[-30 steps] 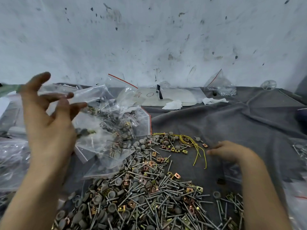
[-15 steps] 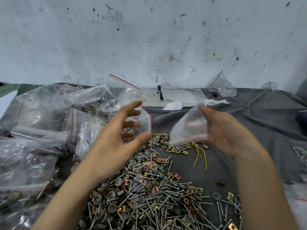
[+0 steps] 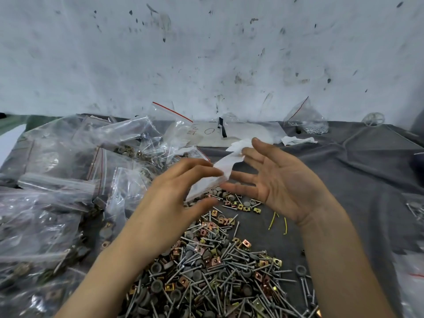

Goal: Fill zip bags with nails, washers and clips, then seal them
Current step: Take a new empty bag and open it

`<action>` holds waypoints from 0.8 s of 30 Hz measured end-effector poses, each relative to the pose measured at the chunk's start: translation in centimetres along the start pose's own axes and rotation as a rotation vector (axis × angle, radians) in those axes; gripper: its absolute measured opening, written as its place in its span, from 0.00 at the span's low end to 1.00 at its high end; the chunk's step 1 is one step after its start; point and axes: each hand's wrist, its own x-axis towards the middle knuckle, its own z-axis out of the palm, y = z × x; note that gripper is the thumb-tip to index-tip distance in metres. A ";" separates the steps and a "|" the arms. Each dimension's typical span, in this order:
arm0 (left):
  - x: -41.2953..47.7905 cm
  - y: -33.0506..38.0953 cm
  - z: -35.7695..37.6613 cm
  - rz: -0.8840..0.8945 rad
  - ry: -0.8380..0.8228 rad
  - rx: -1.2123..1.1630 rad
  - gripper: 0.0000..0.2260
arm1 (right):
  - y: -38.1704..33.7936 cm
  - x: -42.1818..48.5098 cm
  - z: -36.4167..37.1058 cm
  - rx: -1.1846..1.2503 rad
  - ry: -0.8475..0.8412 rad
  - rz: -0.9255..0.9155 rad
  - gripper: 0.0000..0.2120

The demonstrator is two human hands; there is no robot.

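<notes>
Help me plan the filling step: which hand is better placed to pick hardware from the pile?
Right, probably. The right hand has straight fingers only touching the empty zip bag, while the left hand seems to pinch it. The pile lies below both.

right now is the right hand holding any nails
No, the right hand is spread open, palm bare, beside the zip bag the left hand holds; the nails lie piled on the cloth.

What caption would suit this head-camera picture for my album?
Left hand and right hand meet at an empty zip bag above heaped nails, washers and clips.
</notes>
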 end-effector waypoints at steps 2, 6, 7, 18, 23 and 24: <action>0.1 -0.2 0.0 -0.005 0.067 0.032 0.07 | 0.1 -0.1 0.1 0.003 -0.006 0.002 0.39; 0.1 -0.5 -0.4 -0.118 0.173 -0.030 0.07 | 0.1 -0.2 0.3 -0.046 -0.014 0.004 0.39; 0.1 -0.5 -0.4 -0.176 0.194 -0.090 0.08 | 0.2 -0.3 0.4 -0.098 -0.002 -0.010 0.34; 0.3 0.5 -0.9 -0.476 0.118 -0.750 0.08 | 2.4 -0.2 2.7 -0.785 -0.078 -0.292 0.10; 0.3 0.6 -1.2 -0.476 0.094 -0.782 0.10 | 2.4 -0.3 2.8 -0.792 -0.099 -0.299 0.10; 0.3 0.7 -1.2 -0.465 0.087 -0.759 0.10 | 2.3 -0.3 2.8 -0.792 -0.103 -0.295 0.10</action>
